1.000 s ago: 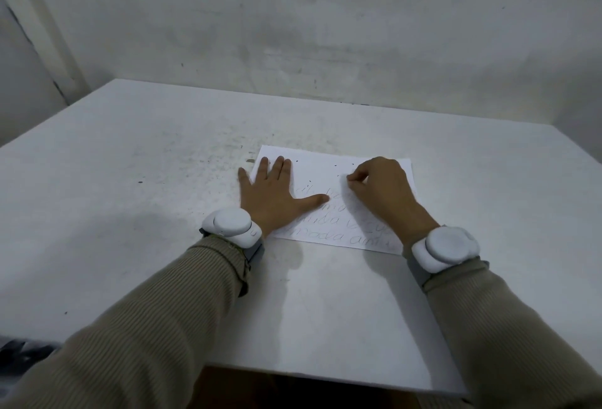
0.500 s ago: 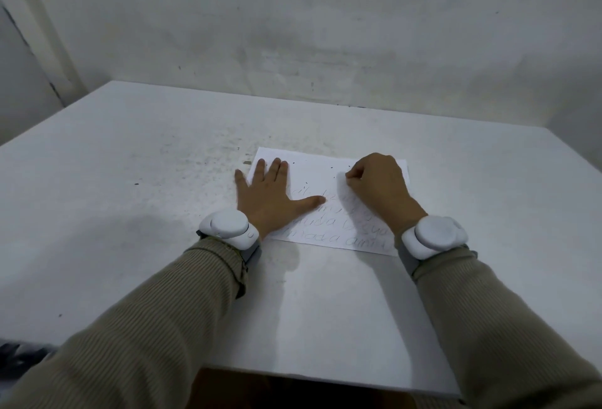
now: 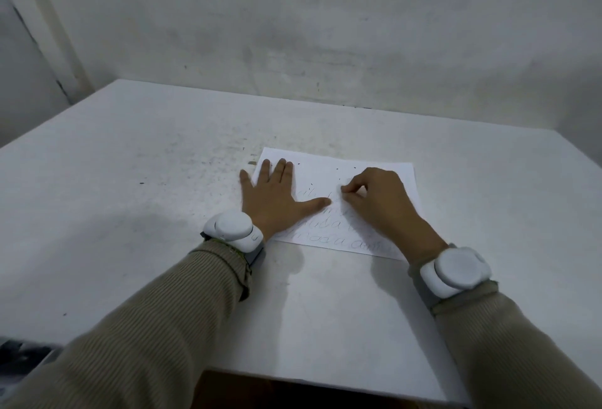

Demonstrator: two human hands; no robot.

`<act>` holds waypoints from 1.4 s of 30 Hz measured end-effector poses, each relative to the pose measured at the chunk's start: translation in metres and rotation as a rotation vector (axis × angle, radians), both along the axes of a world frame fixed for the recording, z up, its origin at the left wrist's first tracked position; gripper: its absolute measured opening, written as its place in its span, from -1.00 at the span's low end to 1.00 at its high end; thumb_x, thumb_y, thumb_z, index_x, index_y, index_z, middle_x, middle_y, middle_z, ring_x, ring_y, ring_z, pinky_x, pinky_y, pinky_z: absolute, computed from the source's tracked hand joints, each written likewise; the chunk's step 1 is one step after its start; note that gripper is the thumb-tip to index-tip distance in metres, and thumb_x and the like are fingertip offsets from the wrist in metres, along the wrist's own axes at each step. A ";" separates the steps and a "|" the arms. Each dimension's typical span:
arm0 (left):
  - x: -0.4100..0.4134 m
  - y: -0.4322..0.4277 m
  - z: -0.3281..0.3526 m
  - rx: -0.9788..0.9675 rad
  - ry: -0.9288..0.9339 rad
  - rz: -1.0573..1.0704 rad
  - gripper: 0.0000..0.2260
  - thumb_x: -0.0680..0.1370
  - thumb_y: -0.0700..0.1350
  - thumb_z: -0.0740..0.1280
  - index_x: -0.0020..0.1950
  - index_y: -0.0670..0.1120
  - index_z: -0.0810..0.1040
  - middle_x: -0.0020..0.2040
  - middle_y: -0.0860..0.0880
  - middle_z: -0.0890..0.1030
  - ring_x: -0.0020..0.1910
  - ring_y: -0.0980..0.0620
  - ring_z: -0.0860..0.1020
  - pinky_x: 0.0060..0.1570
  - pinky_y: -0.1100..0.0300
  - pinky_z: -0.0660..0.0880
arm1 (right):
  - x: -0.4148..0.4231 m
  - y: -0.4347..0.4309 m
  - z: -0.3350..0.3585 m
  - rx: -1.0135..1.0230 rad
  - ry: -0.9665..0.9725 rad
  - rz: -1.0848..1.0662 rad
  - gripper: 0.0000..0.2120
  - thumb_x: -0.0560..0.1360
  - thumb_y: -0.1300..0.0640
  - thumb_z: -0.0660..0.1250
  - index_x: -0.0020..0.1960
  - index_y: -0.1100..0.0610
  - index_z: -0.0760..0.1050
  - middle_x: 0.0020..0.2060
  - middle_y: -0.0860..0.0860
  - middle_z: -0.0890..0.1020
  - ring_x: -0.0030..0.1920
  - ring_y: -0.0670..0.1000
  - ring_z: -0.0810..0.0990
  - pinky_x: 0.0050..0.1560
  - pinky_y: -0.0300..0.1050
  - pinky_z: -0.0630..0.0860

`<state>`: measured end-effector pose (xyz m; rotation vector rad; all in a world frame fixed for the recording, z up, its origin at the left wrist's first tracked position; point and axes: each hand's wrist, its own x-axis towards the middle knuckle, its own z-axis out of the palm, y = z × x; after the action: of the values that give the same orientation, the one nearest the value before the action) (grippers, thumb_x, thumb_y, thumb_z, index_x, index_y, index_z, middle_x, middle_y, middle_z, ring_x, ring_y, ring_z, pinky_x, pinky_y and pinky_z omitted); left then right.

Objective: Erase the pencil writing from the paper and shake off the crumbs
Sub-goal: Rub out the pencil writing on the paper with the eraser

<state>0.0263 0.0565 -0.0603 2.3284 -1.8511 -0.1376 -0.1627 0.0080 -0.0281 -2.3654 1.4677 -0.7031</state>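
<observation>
- Pressing flat with fingers spread, the left hand point(image 3: 277, 195) anchors the paper point(image 3: 374, 170) on the table point(image 3: 130, 213) against rubbing.
- Right hand point(image 3: 379, 201) pinches, presumably, a hidden eraser over the pencil writing point(image 3: 332, 226).

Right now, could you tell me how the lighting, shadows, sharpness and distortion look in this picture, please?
Head view: soft, dim, even light, no glare; head view: faint shadows fall on the table below the left hand and right hand; head view: wide-angle lens splays the table edges; head view: pencil writing on the paper is soft, the eraser in the right hand's pinch barely resolved.
</observation>
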 end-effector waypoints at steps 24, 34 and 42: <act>0.002 -0.001 -0.003 -0.019 -0.017 -0.005 0.05 0.32 0.63 -0.12 0.63 -0.02 -0.08 0.63 0.05 -0.07 0.60 -0.01 -0.16 0.45 -0.32 -0.29 | -0.005 -0.012 0.001 0.002 0.031 -0.034 -0.85 0.48 0.17 0.34 -0.06 0.11 0.70 -0.05 0.00 0.70 0.05 0.04 0.61 0.09 -0.10 0.49; 0.002 0.000 -0.005 -0.143 -0.096 -0.015 0.11 0.27 0.64 -0.21 0.59 -0.08 0.13 0.59 0.01 0.17 0.58 0.02 0.05 0.48 -0.19 -0.36 | -0.007 -0.011 0.004 0.026 0.033 -0.016 -0.85 0.49 0.19 0.34 -0.05 0.13 0.69 -0.04 0.00 0.69 0.05 0.03 0.60 0.11 -0.09 0.49; 0.002 0.000 -0.004 -0.223 -0.068 -0.007 -0.13 0.29 0.64 -0.08 0.10 -0.07 0.44 0.11 0.11 0.51 0.28 0.06 0.42 0.50 -0.21 -0.10 | -0.032 -0.025 -0.009 0.025 -0.060 -0.130 -0.87 0.50 0.12 0.37 -0.15 0.10 0.68 -0.15 -0.01 0.71 -0.06 0.04 0.64 -0.01 -0.11 0.53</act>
<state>0.0279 0.0564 -0.0642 2.2002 -1.8017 0.1423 -0.1946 -0.0175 -0.0368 -2.2263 1.6068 -0.7748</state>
